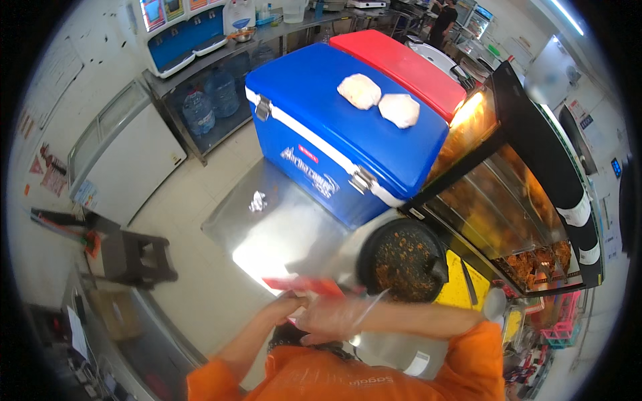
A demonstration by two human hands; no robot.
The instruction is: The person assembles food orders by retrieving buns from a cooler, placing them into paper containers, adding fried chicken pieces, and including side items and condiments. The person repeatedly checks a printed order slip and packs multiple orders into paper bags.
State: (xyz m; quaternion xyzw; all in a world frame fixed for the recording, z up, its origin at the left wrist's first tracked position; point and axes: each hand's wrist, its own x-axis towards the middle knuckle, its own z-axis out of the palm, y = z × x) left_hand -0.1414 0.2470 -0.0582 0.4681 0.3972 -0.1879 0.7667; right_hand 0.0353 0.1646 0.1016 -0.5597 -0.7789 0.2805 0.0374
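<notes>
Close to my body, my left hand (286, 309) and my right hand (329, 317) meet above the near end of the metal table (267, 230). My left fingers are curled closed around a flat red piece (306, 286), blurred, perhaps plastic film. What seems to be a clear plastic glove covers my right hand, which overlaps the left; motion smears its fingers. Just beyond my right forearm is a black pan (401, 257) with brown food scraps inside. A crumpled foil ball (257, 201) lies farther off on the table.
Two pale wrapped bundles (360, 91) rest on the blue cooler (321, 107); a red-lidded cooler (401, 67) stands behind. At right are a lit food display case (495, 200) and a knife (469, 284) on a yellow board (455, 287). A stool (137, 259) stands left.
</notes>
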